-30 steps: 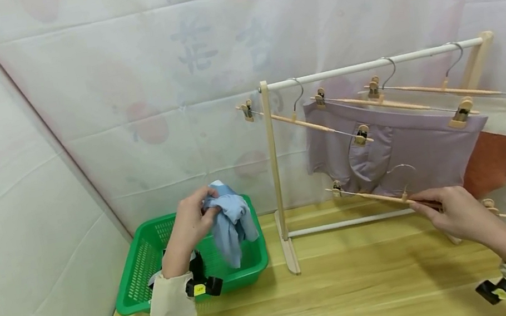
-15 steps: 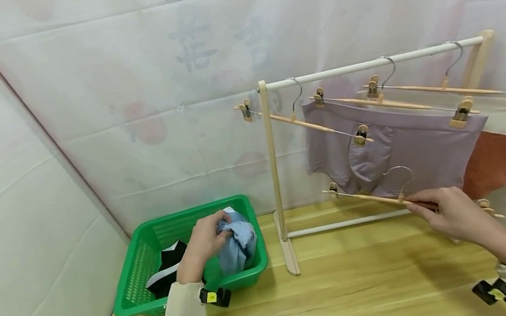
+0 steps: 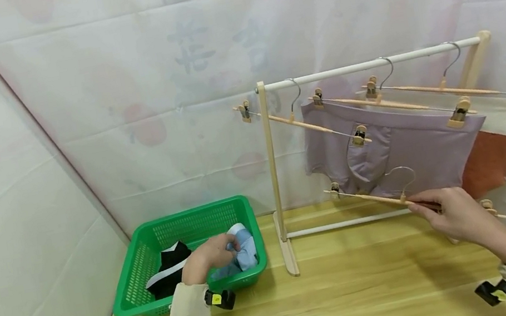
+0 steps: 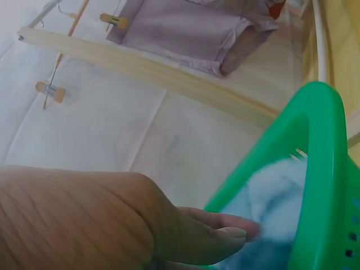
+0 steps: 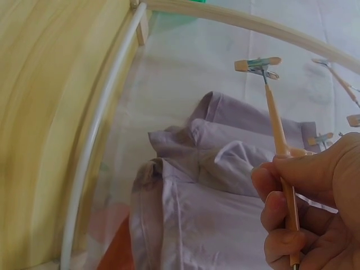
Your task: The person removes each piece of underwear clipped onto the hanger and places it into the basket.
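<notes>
My left hand (image 3: 213, 254) is inside the green basket (image 3: 123, 271), over a crumpled light blue garment (image 3: 247, 248). In the left wrist view its thumb and forefinger (image 4: 239, 229) reach forward, fairly straight, and the blue cloth (image 4: 275, 197) lies just beyond the tips. The other fingers are hidden. My right hand (image 3: 456, 212) grips the wooden bar of a clip hanger (image 3: 377, 197) that carries no garment. In the right wrist view, thumb and curled fingers wrap the hanger's bar (image 5: 275, 121), and one of its clips (image 5: 257, 64) points away from the hand.
A wooden rack (image 3: 273, 165) stands on the table (image 3: 337, 290). From its white rail (image 3: 329, 74) hang an unladen clip hanger (image 3: 300, 123), lilac boxer briefs (image 3: 413, 146) and a white-and-rust garment (image 3: 493, 155). A black garment with a white band (image 3: 168, 280) lies in the basket's left part.
My left hand has lowered the light blue garment into the basket's right side, and its fingers have loosened from it. My right hand keeps hold of the hanger, almost still.
</notes>
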A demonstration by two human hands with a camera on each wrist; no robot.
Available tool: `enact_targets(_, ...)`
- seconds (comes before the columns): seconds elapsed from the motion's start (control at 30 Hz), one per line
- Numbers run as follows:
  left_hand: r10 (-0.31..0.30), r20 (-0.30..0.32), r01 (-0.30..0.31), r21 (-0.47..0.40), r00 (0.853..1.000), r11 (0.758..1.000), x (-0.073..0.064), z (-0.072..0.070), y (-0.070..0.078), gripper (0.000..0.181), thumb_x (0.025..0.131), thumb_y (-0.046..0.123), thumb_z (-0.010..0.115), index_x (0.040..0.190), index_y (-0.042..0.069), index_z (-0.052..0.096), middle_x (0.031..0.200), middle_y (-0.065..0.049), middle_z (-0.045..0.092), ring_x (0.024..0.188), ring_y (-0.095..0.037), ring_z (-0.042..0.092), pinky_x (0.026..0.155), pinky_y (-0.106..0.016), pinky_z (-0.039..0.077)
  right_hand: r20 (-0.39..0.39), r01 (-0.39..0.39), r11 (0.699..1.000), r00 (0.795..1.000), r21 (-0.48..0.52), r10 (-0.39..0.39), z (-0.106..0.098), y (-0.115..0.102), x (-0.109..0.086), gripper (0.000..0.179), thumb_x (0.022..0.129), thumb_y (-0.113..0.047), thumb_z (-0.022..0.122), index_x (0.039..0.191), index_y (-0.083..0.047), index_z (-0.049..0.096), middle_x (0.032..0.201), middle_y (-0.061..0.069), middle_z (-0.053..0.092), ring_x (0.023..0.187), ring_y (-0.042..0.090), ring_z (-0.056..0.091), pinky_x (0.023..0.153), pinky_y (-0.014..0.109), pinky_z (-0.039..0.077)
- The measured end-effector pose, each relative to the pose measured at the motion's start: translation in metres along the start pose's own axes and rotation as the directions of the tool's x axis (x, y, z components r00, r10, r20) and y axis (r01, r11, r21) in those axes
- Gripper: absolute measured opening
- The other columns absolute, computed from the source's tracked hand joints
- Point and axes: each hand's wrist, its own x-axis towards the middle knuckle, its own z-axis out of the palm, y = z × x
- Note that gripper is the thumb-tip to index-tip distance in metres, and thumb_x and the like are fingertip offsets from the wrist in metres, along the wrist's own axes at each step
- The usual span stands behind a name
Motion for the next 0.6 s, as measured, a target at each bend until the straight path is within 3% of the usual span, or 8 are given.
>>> enact_targets(0.17, -0.002, 0.018, 0.002, 0.022, 1.000, 1.000, -0.002, -0.005, 0.009, 0.025, 0.099, 0.001, 0.050, 0.112, 0.013, 0.067, 0.113, -0.007, 0.063, 0.081, -0.020, 0.050, 0.069, -0.036, 0.040, -0.010, 0.012, 1.000, 1.000, 0.000, -0.012, -0.004, -0.002, 0.002, 0.014, 0.085, -0.003, 0.079, 0.098, -0.007, 0.081, 0.087, 0.008, 0.080, 0.074, -0.013, 0.061, 0.059, 0.006, 0.046)
enact_targets(0.33, 0.094, -0.080, -0.089, 0.071, 0.992, 0.994, 0.002, -0.011, 0.023, 0.021, 0.102, 0.010, 0.058, 0.121, 0.007, 0.066, 0.121, -0.013, 0.067, 0.092, -0.023, 0.060, 0.076, -0.040, 0.048, -0.013, 0.032, 0.999, 0.999, 0.001, -0.032, -0.008, -0.002, 0.004, 0.015, 0.084, -0.002, 0.079, 0.098, -0.006, 0.081, 0.086, 0.008, 0.080, 0.072, -0.013, 0.060, 0.057, 0.007, 0.046)
enact_targets(0.47, 0.176, -0.206, -0.170, 0.050, 0.963, 0.984, 0.007, -0.015, 0.040, 0.030, 0.103, 0.016, 0.059, 0.132, 0.005, 0.059, 0.130, -0.018, 0.066, 0.113, -0.033, 0.065, 0.093, -0.048, 0.053, -0.018, 0.048, 0.999, 0.999, -0.005, -0.048, -0.012, -0.001, 0.005, 0.017, 0.082, 0.000, 0.080, 0.099, -0.005, 0.080, 0.086, 0.009, 0.080, 0.069, -0.013, 0.059, 0.055, 0.008, 0.045)
enact_targets(0.6, 0.217, -0.337, -0.232, -0.005, 0.916, 0.973, 0.015, -0.021, 0.061, 0.040, 0.104, 0.022, 0.058, 0.140, 0.006, 0.052, 0.134, -0.018, 0.063, 0.121, -0.036, 0.062, 0.099, -0.052, 0.052, -0.020, 0.056, 0.998, 0.998, -0.008, -0.056, -0.019, 0.000, 0.007, 0.017, 0.083, -0.002, 0.080, 0.100, -0.005, 0.080, 0.086, 0.010, 0.079, 0.067, -0.012, 0.058, 0.053, 0.009, 0.043)
